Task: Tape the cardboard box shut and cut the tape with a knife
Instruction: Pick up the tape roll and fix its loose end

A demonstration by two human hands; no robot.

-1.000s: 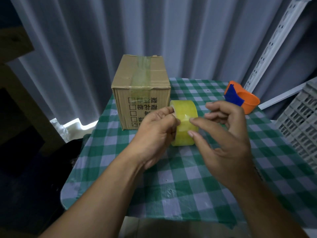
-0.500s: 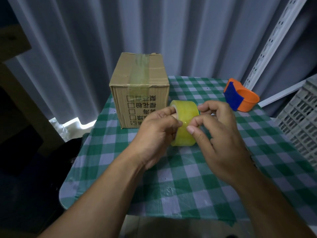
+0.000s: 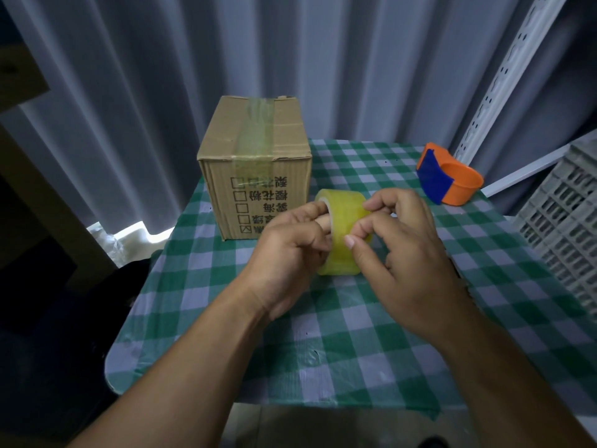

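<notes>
A cardboard box [image 3: 258, 156] stands at the table's far left, flaps down, with a strip of clear tape along its top and printed characters on its front. Just in front of it I hold a yellowish tape roll [image 3: 344, 221] upright above the cloth. My left hand [image 3: 290, 247] grips the roll, fingers reaching into its core. My right hand [image 3: 403, 250] pinches at the roll's outer face with thumb and forefinger. No knife shows.
The table [image 3: 323, 350] wears a green and white checked cloth. An orange and blue tape dispenser [image 3: 447, 177] lies at the far right. A grey plastic crate [image 3: 562, 221] and a white slotted rail [image 3: 504, 69] border the right side; curtains hang behind.
My right hand closed in from open fingers beside the roll to pinching its face. The left hand kept its grip on the roll.
</notes>
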